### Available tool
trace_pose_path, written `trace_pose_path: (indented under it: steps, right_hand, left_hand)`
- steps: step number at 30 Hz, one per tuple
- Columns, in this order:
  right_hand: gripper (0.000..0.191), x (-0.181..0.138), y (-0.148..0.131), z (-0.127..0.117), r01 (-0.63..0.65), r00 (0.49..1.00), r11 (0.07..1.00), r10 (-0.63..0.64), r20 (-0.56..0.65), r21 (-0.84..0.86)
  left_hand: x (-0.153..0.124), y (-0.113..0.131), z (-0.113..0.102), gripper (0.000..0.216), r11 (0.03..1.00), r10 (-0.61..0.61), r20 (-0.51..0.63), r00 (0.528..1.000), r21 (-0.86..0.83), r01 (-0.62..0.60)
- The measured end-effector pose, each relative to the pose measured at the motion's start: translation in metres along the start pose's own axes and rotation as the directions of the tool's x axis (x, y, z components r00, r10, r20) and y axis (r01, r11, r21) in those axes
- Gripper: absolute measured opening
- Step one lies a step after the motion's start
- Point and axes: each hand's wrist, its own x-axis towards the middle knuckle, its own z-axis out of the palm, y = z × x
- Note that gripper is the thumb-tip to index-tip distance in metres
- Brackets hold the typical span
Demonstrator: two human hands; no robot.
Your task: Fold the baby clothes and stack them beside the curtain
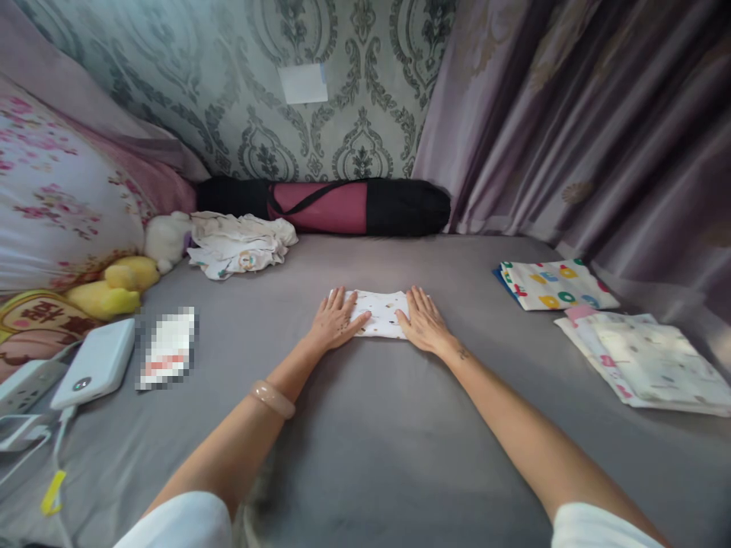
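Observation:
A small folded white cloth (381, 314) with a scattered print lies flat on the grey bed sheet (365, 426), straight ahead of me. My left hand (336, 320) rests palm down on its left end, fingers stretched forward and thumb pointing inward. On the right end lies my right hand (422, 320), also flat with fingers extended. Between the two thumbs the middle of the cloth shows. The parts of the cloth under both palms are hidden.
Folded printed cloths (560, 285) and a pale folded stack (656, 361) lie at right. A crumpled cloth (243, 243) sits back left, before a long black-and-maroon bag (320, 205). Yellow plush toys (114, 289), a power bank (97, 361) and cables are at left.

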Motion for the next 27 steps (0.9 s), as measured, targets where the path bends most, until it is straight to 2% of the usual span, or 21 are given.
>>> trace_pose_path:
  steps: [5, 9, 10, 12, 14, 15, 17, 20, 23, 27]
  right_hand:
    - [0.076, 0.001, 0.009, 0.002, -0.046, 0.999, 0.998, 0.045, 0.016, 0.030]
    - [0.071, 0.004, 0.014, -0.011, -0.036, 0.994, 0.998, 0.029, 0.103, 0.060]
    - [0.070, 0.004, 0.014, -0.016, -0.031, 0.995, 0.998, 0.026, 0.092, 0.060]
    - [0.067, 0.002, 0.009, -0.024, 0.019, 1.000, 0.999, -0.018, -0.012, 0.039]
    - [0.066, -0.002, 0.004, -0.027, 0.122, 0.986, 0.992, -0.121, -0.111, 0.007]
    - [0.066, -0.004, 0.001, -0.026, 0.174, 0.979, 0.985, -0.173, -0.108, 0.001]
    - [0.067, -0.008, -0.001, -0.021, 0.224, 0.974, 0.974, -0.224, -0.020, 0.018]
    - [0.067, -0.009, 0.002, -0.010, 0.215, 0.971, 0.976, -0.219, 0.092, 0.043]
    - [0.067, -0.007, 0.008, -0.006, 0.209, 0.970, 0.977, -0.213, 0.117, 0.043]
    - [0.064, 0.000, 0.001, -0.017, 0.180, 0.970, 0.983, -0.181, 0.165, 0.021]
  left_hand:
    - [0.004, -0.015, 0.005, 0.071, 0.998, 0.044, 0.001, 0.999, -0.034, -0.044]
    - [0.008, -0.029, 0.007, 0.062, 0.995, 0.044, -0.062, 0.997, -0.085, -0.049]
    - [0.008, -0.032, 0.008, 0.061, 0.994, 0.019, -0.088, 0.996, -0.106, -0.029]
    - [0.006, -0.038, 0.008, 0.059, 0.986, -0.052, -0.147, 0.988, -0.162, 0.028]
    - [0.002, -0.042, 0.007, 0.059, 0.972, -0.110, -0.196, 0.974, -0.224, 0.065]
    - [-0.001, -0.043, 0.007, 0.058, 0.966, -0.127, -0.214, 0.969, -0.250, 0.071]
    - [-0.004, -0.043, 0.007, 0.054, 0.958, -0.136, -0.242, 0.961, -0.279, 0.065]
    - [-0.006, -0.042, 0.007, 0.049, 0.959, -0.113, -0.279, 0.954, -0.282, 0.032]
    - [-0.005, -0.043, 0.008, 0.047, 0.952, -0.113, -0.308, 0.945, -0.305, 0.015]
    - [-0.004, -0.044, 0.012, 0.045, 0.933, -0.166, -0.329, 0.930, -0.358, 0.040]
